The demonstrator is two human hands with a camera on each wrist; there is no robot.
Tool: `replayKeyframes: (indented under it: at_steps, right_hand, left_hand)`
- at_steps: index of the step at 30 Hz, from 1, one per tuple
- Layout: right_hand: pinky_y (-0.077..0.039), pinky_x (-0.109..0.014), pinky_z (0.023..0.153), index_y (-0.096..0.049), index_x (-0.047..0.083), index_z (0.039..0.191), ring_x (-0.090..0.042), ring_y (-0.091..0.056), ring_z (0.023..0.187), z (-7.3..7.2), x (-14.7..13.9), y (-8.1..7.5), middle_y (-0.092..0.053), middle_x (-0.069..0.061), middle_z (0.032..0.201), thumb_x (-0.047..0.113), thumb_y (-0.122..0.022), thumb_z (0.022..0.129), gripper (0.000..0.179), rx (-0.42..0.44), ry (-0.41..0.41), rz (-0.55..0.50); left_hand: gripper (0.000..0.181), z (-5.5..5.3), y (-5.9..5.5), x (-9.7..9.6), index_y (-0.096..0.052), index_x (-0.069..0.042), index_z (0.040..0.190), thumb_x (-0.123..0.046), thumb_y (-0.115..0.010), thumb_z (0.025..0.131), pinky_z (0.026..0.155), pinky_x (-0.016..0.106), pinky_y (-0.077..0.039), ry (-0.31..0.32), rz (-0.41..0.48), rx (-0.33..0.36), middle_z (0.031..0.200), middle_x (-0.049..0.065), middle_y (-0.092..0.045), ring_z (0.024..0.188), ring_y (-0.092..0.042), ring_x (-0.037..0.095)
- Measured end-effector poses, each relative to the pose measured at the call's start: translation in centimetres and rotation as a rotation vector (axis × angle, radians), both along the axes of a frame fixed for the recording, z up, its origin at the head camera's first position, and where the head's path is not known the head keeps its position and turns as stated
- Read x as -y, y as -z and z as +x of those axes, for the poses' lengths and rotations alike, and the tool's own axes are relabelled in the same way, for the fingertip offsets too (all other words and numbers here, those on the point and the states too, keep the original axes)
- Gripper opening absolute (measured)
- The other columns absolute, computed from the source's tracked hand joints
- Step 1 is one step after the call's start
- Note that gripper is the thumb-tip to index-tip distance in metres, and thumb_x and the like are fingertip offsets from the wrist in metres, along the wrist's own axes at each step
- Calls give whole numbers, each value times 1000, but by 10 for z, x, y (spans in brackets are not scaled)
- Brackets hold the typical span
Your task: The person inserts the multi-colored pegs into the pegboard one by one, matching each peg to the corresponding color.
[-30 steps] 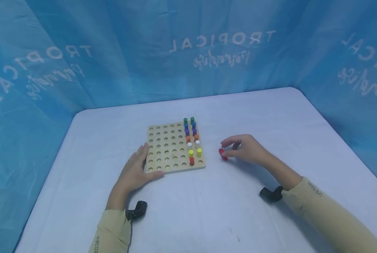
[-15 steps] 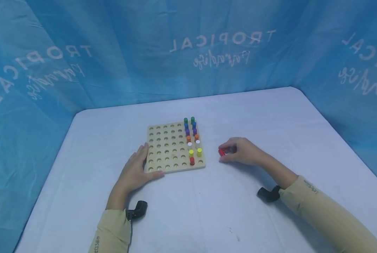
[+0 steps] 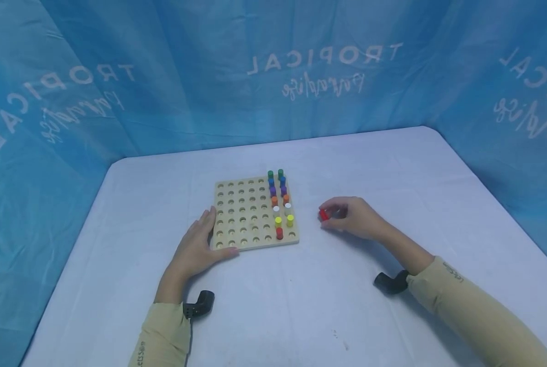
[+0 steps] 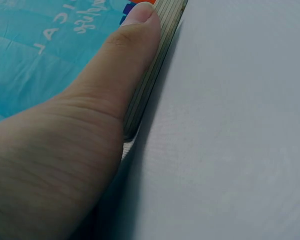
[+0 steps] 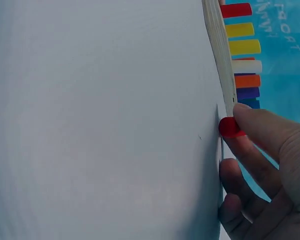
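A square wooden pegboard (image 3: 252,216) lies on the white table, its two right columns holding coloured pegs from green at the back to a single red peg (image 3: 279,233) at the front. My left hand (image 3: 195,247) rests against the board's front left corner, thumb laid along the front edge and fingers at the left side. In the left wrist view the straight thumb (image 4: 125,55) touches the board's side. To the right of the board, my right hand (image 3: 356,219) pinches another red peg (image 5: 232,127) between thumb and index finger, close over the table.
The front right corner hole (image 3: 292,235) of the board has no peg, and the left columns show bare holes. A white cloth covers the table (image 3: 273,311). Blue printed curtains (image 3: 186,76) hang behind it and at both sides.
The right thumb and fingers have closed on the red peg that lay on the table, and its tilt has altered between them. The left hand and board have stayed put.
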State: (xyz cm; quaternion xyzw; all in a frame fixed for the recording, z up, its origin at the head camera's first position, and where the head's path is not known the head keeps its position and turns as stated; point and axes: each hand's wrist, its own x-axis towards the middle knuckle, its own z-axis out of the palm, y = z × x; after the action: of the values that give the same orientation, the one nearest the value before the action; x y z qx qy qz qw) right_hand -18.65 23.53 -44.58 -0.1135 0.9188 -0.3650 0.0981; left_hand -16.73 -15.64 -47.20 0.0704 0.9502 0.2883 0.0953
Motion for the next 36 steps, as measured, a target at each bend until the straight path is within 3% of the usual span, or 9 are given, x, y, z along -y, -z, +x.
replayKeyframes:
  at_steps: [16, 28, 36]
  right_hand:
    - [-56, -25, 61, -72, 20, 106, -17, -66, 76, 8, 31, -15, -74, 4, 100, 15, -81, 83, 25, -24, -94, -145]
    - [-52, -22, 59, -74, 20, 100, -14, -61, 76, 17, 63, -12, -72, 7, 92, 19, -83, 80, 21, -35, -180, -140]
    - [-52, -23, 58, -75, 25, 97, -13, -61, 74, 18, 68, -12, -71, 12, 90, 22, -85, 78, 22, -50, -161, -104]
  left_hand:
    - [134, -3, 0, 3, -4, -22, 161, -80, -73, 63, 123, 62, -13, -11, -3, -14, 169, 9, -8, 154, -10, 41]
    - [133, 1, 2, 1, -5, -21, 161, -80, -73, 63, 123, 61, -13, 0, -4, -10, 168, 9, -8, 154, -10, 40]
    - [133, 5, 1, 0, -7, -21, 161, -81, -73, 62, 123, 61, -13, -19, -1, 0, 168, 9, -9, 154, -11, 40]
